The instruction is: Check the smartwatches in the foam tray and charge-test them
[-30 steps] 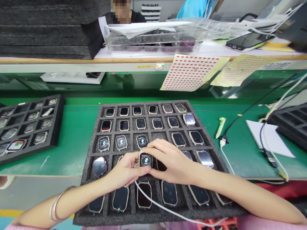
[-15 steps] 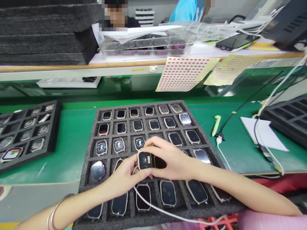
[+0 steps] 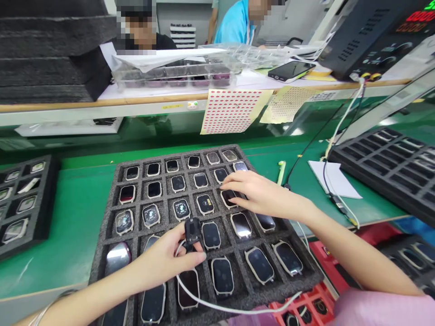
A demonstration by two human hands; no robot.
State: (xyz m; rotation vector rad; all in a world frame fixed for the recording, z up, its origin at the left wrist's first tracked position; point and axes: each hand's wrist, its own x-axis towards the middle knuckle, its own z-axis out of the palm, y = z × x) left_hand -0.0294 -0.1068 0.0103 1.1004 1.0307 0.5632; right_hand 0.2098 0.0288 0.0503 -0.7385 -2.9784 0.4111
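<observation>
My left hand (image 3: 181, 246) is closed round a small black charging clip (image 3: 192, 230) with a white cable (image 3: 217, 305) trailing from it. Over the foam tray, my right hand (image 3: 256, 192) reaches into a compartment, thumb and fingers apart at a smartwatch (image 3: 228, 198); I cannot tell whether they grip it. Next to it in the same row lies a smartwatch with a yellow label (image 3: 205, 203), its screen faintly lit. Two more watches in that row, including one (image 3: 181, 209), show lit dials. The dark grey foam tray (image 3: 103, 226) holds many strapless watches with mostly dark screens.
More foam trays stand left (image 3: 47, 199) and right (image 3: 380, 167). A white paper stack (image 3: 335, 179) and green pen (image 3: 281, 173) lie on the green bench mat. Red trays (image 3: 312, 301) sit at the front edge. A shelf with a phone (image 3: 291, 71) and power supply runs behind; people sit beyond.
The yellow-labelled watch that both hands held now lies in the tray, off the charging clip. My right hand has moved right to another watch. The view has swung to the right.
</observation>
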